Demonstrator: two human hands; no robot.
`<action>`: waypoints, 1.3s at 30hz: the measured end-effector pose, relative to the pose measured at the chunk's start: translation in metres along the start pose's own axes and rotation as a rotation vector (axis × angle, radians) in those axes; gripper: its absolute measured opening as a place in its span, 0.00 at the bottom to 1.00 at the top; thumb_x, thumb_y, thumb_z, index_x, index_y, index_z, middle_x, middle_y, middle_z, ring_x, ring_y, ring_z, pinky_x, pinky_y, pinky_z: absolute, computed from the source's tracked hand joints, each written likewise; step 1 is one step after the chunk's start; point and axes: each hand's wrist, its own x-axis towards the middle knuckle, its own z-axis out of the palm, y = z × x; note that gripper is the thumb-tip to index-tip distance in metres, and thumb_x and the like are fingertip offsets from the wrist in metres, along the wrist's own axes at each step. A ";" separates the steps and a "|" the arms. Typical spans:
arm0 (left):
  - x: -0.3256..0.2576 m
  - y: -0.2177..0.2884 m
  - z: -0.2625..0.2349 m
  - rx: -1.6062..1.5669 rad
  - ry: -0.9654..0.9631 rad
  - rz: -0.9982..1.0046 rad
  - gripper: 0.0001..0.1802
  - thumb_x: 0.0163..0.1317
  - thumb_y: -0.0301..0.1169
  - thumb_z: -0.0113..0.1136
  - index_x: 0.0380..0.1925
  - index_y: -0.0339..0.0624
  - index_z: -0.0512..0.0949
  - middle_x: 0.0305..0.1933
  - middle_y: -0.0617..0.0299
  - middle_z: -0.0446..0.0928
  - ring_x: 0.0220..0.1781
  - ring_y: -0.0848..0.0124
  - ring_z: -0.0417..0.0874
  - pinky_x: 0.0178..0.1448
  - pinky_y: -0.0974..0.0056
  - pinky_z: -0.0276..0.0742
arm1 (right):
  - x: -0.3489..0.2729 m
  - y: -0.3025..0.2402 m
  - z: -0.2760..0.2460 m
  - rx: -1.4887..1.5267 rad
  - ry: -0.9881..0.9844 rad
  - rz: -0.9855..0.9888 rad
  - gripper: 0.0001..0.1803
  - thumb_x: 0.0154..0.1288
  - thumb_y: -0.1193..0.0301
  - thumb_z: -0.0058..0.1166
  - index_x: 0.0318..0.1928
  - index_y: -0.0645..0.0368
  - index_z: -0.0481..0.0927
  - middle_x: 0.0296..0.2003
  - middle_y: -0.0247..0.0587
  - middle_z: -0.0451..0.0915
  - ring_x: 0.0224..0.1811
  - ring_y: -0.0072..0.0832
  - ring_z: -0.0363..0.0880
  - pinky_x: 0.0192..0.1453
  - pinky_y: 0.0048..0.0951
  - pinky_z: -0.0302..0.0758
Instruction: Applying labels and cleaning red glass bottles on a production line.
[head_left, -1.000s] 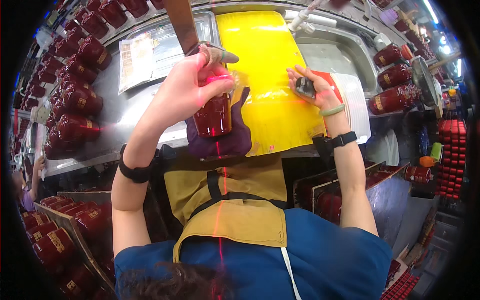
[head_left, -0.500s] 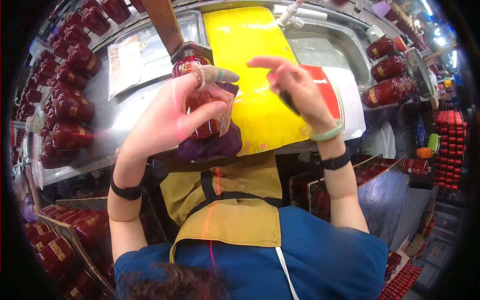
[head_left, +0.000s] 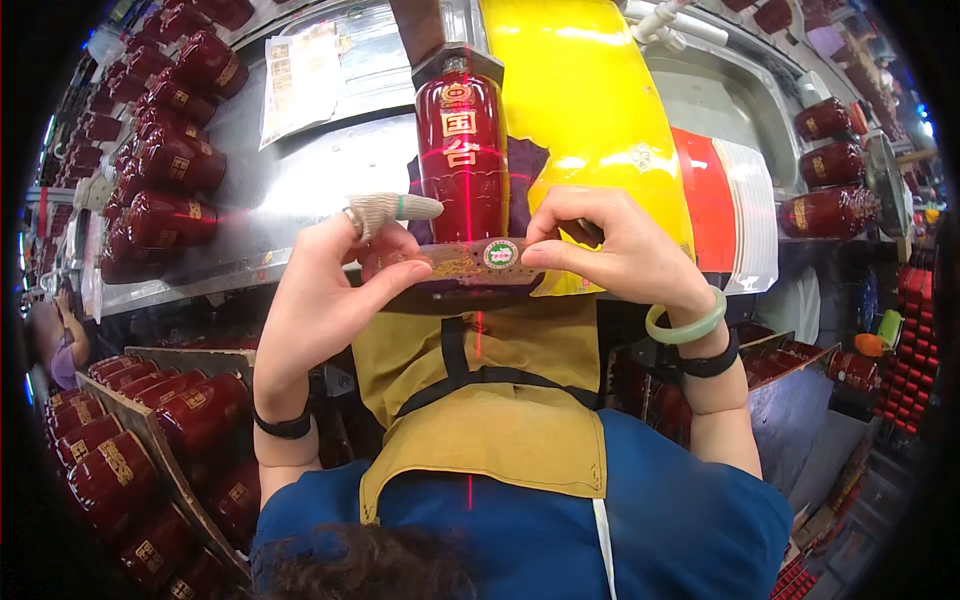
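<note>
Now | left grip (head_left: 325,295), right grip (head_left: 630,255) pinching label strip (head_left: 458,264) | red bottle (head_left: 462,150), contents hidden | crate (head_left: 160,460) holding bottles (head_left: 205,408)

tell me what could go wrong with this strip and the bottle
The strip, pinched at its ends by the left hand and right hand, might crease or tear if they pull unevenly. It could also touch the bottle crooked, being so near its closer end. The bottle lies on a purple cloth, so it might shift if bumped.
</note>
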 end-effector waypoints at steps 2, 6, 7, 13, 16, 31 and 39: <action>0.003 -0.010 -0.003 -0.072 0.031 -0.020 0.22 0.63 0.21 0.68 0.58 0.37 0.79 0.38 0.67 0.80 0.36 0.81 0.79 0.44 0.72 0.77 | 0.007 0.002 0.004 0.011 0.045 0.034 0.11 0.65 0.67 0.67 0.36 0.62 0.85 0.32 0.41 0.84 0.38 0.32 0.80 0.47 0.32 0.75; 0.026 -0.034 -0.004 -0.234 0.053 -0.064 0.23 0.67 0.24 0.66 0.62 0.34 0.75 0.39 0.69 0.75 0.43 0.81 0.77 0.52 0.72 0.74 | 0.027 0.017 0.014 -0.037 0.190 0.077 0.12 0.65 0.66 0.67 0.36 0.63 0.85 0.32 0.43 0.84 0.37 0.33 0.80 0.46 0.32 0.76; 0.031 -0.040 -0.004 -0.323 0.056 -0.088 0.25 0.69 0.25 0.65 0.64 0.33 0.73 0.40 0.71 0.73 0.46 0.81 0.76 0.58 0.70 0.73 | 0.030 0.022 0.015 -0.105 0.253 0.056 0.12 0.65 0.66 0.67 0.36 0.63 0.85 0.32 0.43 0.83 0.36 0.33 0.80 0.45 0.32 0.76; 0.044 -0.074 0.004 -0.493 0.031 -0.092 0.25 0.71 0.28 0.61 0.66 0.35 0.69 0.39 0.70 0.70 0.48 0.79 0.76 0.51 0.72 0.69 | 0.037 0.033 0.021 -0.082 0.279 0.077 0.13 0.65 0.65 0.68 0.36 0.64 0.84 0.30 0.42 0.81 0.34 0.30 0.78 0.43 0.32 0.75; 0.048 -0.079 0.011 -0.622 0.039 -0.065 0.25 0.72 0.28 0.59 0.67 0.36 0.68 0.43 0.67 0.74 0.52 0.76 0.78 0.54 0.70 0.71 | 0.039 0.034 0.022 -0.080 0.289 0.089 0.12 0.65 0.66 0.68 0.36 0.63 0.85 0.30 0.42 0.81 0.34 0.30 0.77 0.43 0.32 0.74; 0.051 -0.094 0.028 -0.784 0.176 -0.095 0.26 0.67 0.24 0.69 0.62 0.35 0.72 0.44 0.65 0.79 0.47 0.77 0.81 0.52 0.70 0.77 | 0.039 0.054 0.029 0.063 0.324 0.154 0.10 0.69 0.66 0.66 0.37 0.61 0.84 0.25 0.25 0.73 0.26 0.14 0.62 0.30 0.22 0.62; 0.053 -0.096 0.030 -0.899 0.168 -0.130 0.24 0.68 0.24 0.67 0.61 0.35 0.71 0.44 0.65 0.80 0.48 0.77 0.82 0.56 0.70 0.79 | 0.040 0.056 0.031 0.066 0.334 0.152 0.10 0.69 0.66 0.67 0.37 0.61 0.83 0.26 0.26 0.74 0.27 0.15 0.64 0.31 0.23 0.64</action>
